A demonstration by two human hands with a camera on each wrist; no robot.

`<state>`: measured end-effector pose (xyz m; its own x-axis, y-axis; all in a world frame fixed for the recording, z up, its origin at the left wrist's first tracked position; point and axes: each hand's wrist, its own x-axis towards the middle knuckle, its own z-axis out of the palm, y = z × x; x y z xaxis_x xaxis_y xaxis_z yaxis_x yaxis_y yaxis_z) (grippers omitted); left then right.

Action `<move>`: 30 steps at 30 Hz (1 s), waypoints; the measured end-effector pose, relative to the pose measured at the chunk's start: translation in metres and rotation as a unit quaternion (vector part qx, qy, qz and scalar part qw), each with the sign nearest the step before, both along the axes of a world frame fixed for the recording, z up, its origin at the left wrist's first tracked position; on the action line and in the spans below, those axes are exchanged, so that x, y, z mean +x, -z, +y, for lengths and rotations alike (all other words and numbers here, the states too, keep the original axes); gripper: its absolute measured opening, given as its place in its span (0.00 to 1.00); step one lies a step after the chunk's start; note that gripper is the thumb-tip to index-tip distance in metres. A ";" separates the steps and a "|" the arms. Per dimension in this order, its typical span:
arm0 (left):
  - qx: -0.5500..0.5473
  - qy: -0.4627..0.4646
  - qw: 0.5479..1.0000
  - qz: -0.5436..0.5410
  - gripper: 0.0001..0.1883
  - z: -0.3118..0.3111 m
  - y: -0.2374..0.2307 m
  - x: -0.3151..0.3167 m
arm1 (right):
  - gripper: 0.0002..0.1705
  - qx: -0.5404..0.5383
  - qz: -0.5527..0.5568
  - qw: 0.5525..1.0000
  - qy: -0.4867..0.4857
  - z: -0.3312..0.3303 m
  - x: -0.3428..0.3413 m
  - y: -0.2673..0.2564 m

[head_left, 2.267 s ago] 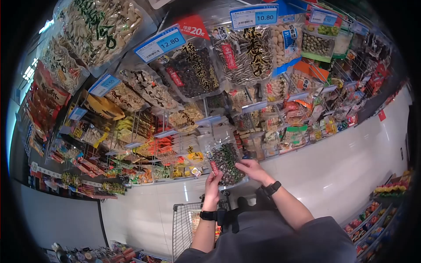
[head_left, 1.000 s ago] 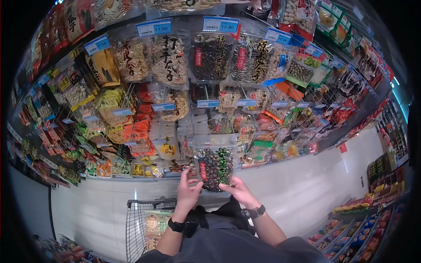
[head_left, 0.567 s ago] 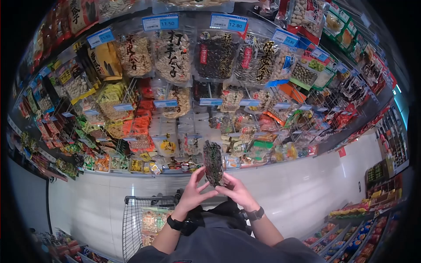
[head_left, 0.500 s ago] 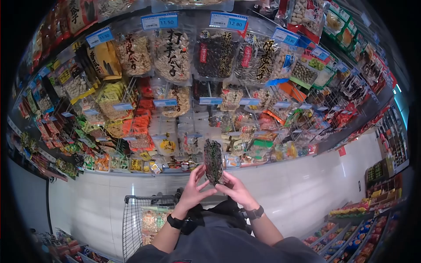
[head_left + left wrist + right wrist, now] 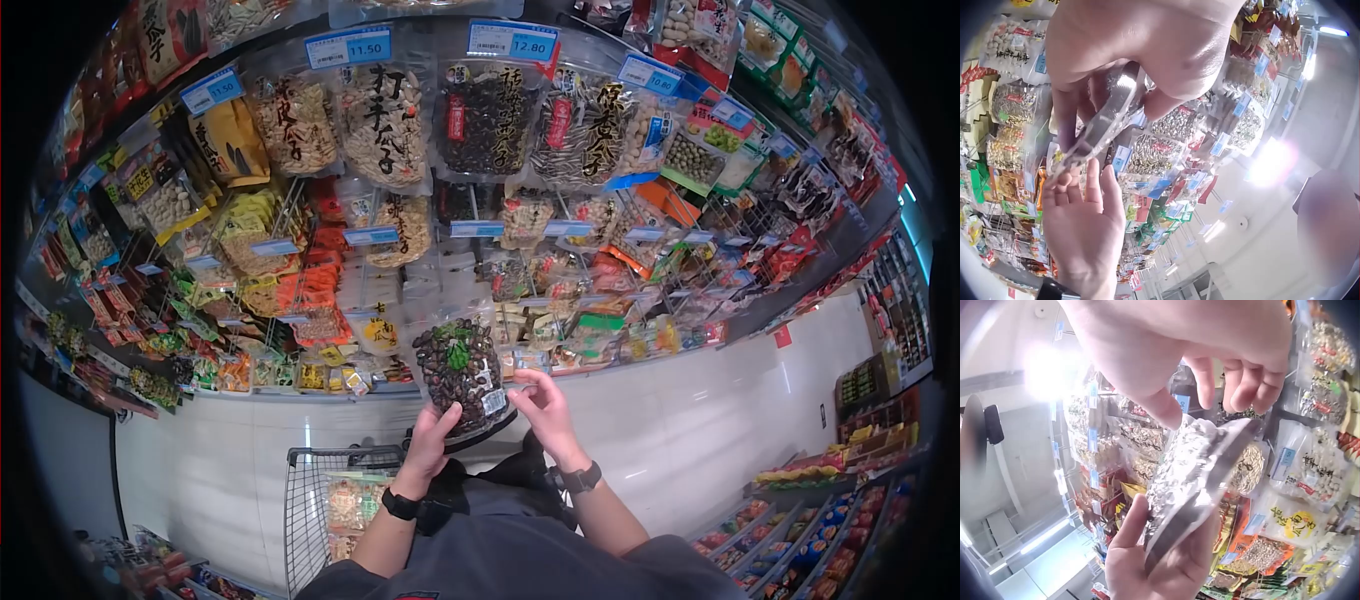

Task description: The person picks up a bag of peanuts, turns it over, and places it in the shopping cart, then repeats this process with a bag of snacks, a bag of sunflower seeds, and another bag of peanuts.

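A clear bag of dark melon seeds [image 5: 457,372] is held up before the shelves, tilted, its face with a green picture and a small white label toward the head camera. My left hand [image 5: 428,443] grips its lower left, thumb on the near face and fingers behind. In the left wrist view the bag [image 5: 1100,122] appears edge-on below that hand [image 5: 1141,44]. At the bag's lower right edge is my right hand [image 5: 545,415], fingers apart and lightly bent. The right wrist view has the right thumb [image 5: 1163,409] right at the bag's edge, other fingers spread beyond it.
Racks of hanging snack bags [image 5: 390,130] with blue price tags [image 5: 512,42] fill the front. Below the left forearm stands a wire shopping cart [image 5: 300,500] with bagged goods [image 5: 355,500] in it. Shelves of packets [image 5: 790,510] stand at the lower right.
The bag, seen edge-on between both hands half a second ago, has turned to show its other broad face and shifted left. The left thumb now lies on it; the right hand has moved right.
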<state>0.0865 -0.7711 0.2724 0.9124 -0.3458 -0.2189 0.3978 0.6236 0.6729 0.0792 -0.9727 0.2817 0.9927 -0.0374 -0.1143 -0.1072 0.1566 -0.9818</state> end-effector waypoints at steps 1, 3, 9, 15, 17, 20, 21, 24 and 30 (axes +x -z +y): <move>0.000 0.000 1.000 0.000 0.19 0.001 -0.002 0.000 | 0.19 -0.023 -0.002 0.999 0.026 0.001 0.002 -0.004; -0.002 0.021 1.000 0.008 0.18 0.004 -0.007 0.000 | 0.20 -0.002 0.004 1.000 0.006 0.000 -0.001 -0.008; 0.076 0.036 0.995 -0.062 0.21 0.007 -0.006 0.006 | 0.15 0.162 0.079 0.972 -0.153 -0.002 -0.005 -0.014; 0.084 -0.006 0.993 -0.088 0.23 0.005 -0.012 0.012 | 0.14 0.138 0.054 0.979 -0.138 -0.007 -0.005 -0.005; 0.098 -0.010 0.992 -0.074 0.21 0.010 0.000 0.012 | 0.14 0.123 0.052 0.982 -0.131 -0.007 -0.005 -0.009; 0.130 -0.009 0.990 -0.060 0.17 0.014 0.000 0.014 | 0.14 0.138 0.044 0.984 -0.099 -0.008 -0.004 -0.016; 0.148 -0.005 0.987 -0.060 0.16 0.014 -0.001 0.014 | 0.14 0.142 0.048 0.984 -0.099 -0.008 -0.004 -0.014; 0.148 -0.010 0.986 -0.079 0.14 0.014 0.003 0.014 | 0.15 0.142 0.054 0.983 -0.100 -0.010 -0.005 -0.008; 0.168 0.004 0.984 -0.067 0.14 0.016 0.004 0.016 | 0.15 0.133 0.055 0.984 -0.101 -0.007 -0.006 -0.014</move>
<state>0.1022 -0.7552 0.2684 0.9383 -0.2816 -0.2005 0.2960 0.3552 0.8867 0.0727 -0.9801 0.2961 0.9578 0.2053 -0.2011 -0.2663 0.3712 -0.8896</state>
